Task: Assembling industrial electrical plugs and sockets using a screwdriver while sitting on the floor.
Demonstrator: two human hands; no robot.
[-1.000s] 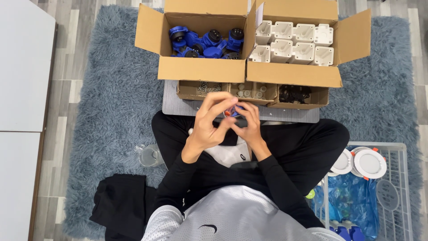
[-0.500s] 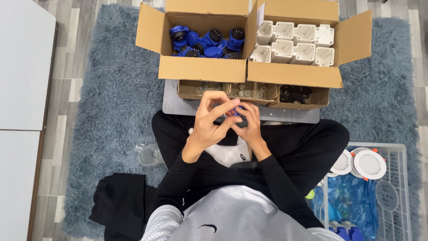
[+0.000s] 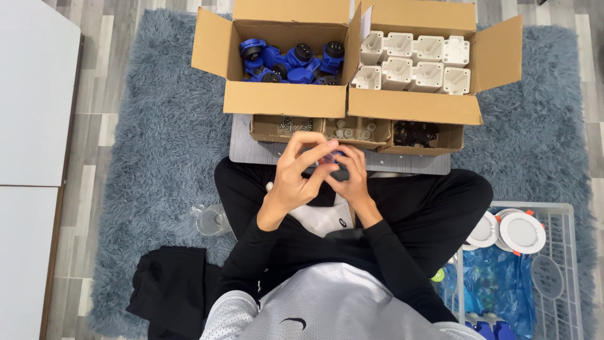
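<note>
Person sits cross-legged mid-frame on the rug (image 3: 157,132). Both hands meet just below the board (image 3: 251,148). Left hand (image 3: 296,179) has fingers curled in, tips pinching a small blue-red part (image 3: 331,157); right hand (image 3: 351,179) closes on the same part from the other side, fingers bent round it. The part sits between the fingertips, centre frame, held over the lap, mostly hidden, so can't tell its exact shape.

Risks, as I judge them: the part is tiny and the grip is fingertips only. A slip would drop it into the lap or the shaggy rug, where it'd be hard to find. The trays (image 3: 352,129) of small bits sit right at the board's near edge, just above the knuckles; a quick reach fwd could knock one off. The box flap at centre top stands up between the blue box (image 3: 283,97) and the white box (image 3: 415,104), so a hand going across could catch it.

Room: open rug to left and upper right. Lower right is tight, w/ the wire basket (image 3: 566,277) against the knee. A clear cup (image 3: 211,220) sits by the other knee, lower left, easy to tip. A black cloth (image 3: 170,289) lies at bottom left.
</note>
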